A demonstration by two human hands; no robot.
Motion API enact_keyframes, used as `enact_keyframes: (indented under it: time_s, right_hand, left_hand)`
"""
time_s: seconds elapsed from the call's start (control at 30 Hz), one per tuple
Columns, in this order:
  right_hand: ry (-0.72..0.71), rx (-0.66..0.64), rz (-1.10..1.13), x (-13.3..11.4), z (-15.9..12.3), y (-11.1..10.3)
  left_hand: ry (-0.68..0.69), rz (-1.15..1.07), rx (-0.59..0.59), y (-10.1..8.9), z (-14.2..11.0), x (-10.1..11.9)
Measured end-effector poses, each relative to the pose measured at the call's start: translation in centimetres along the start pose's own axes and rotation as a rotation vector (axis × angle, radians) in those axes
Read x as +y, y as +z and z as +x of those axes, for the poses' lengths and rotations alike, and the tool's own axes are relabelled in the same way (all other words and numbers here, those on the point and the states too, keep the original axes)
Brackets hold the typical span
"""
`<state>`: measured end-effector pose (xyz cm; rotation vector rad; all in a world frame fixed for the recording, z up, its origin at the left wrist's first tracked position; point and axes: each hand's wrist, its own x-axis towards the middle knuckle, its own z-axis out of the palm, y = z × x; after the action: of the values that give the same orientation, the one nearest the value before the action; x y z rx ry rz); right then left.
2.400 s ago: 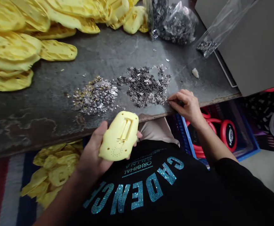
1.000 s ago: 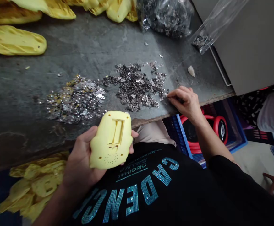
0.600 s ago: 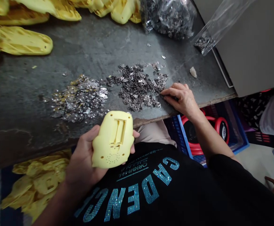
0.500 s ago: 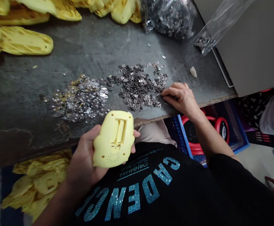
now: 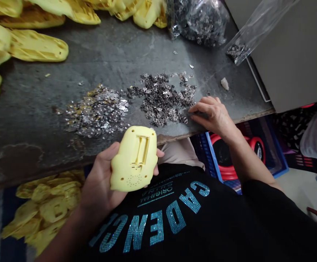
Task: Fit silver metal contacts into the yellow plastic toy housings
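My left hand (image 5: pixel 104 174) is wrapped round a yellow plastic shell (image 5: pixel 128 181), with its back facing up. The shell has an open battery compartment (image 5: pixel 140 150), screw holes and a patch of small speaker holes. My right hand (image 5: pixel 211 112) rests at the right side of a pile of small dark metal contact plates (image 5: pixel 161 98), thumb and forefinger pinched together at the table. Whatever lies between those fingertips is too small to make out. Left of that pile is a second heap of shiny metal contacts (image 5: pixel 95 112), just beyond the shell.
More yellow shells (image 5: pixel 38 45) lie along the back left, with others (image 5: pixel 46 207) below the table. Plastic bags of metal parts (image 5: pixel 202 22) sit at the back right. A white lump (image 5: pixel 224 83) lies near the right edge. A blue crate (image 5: pixel 280 165) holds red-rimmed things.
The view has shifted slightly. My right hand stays by the dark pile, its fingertips now a little further from the pieces. The left hand still holds the yellow shell.
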<state>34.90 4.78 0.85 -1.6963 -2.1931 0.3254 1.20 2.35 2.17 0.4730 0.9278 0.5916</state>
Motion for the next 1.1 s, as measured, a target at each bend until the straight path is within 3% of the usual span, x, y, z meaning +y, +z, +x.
enact_keyframes:
  time_s: [0.17, 0.37, 0.6, 0.87, 0.97, 1.1]
  right_hand:
    - [-0.059, -0.064, -0.040, -0.1, 1.0, 0.7]
    - [0.013, 0.115, -0.270, 0.8, -0.2, 1.3]
    - [0.052, 0.185, 0.056, 1.0, -2.0, -0.2]
    - [0.024, 0.084, -0.059, 2.6, -0.8, 0.9]
    - [-0.005, 0.127, -0.008, 1.7, -0.8, 0.7]
    - [-0.172, 0.222, 0.280, -2.4, -1.0, -0.4]
  left_hand:
    - [0.002, -0.001, 0.012, 0.3, -0.4, 0.1]
    - [0.004, -0.008, 0.019, 0.0, -0.6, 0.0]
    - [0.015, 0.010, -0.026, 0.1, -0.2, 0.0]
    - [0.030, -0.011, -0.029, 0.8, -0.4, 0.2]
    - [0.017, -0.033, -0.030, 1.4, -0.5, 0.3]
    - [-0.011, -0.129, -0.159, 1.7, 0.0, -0.2]
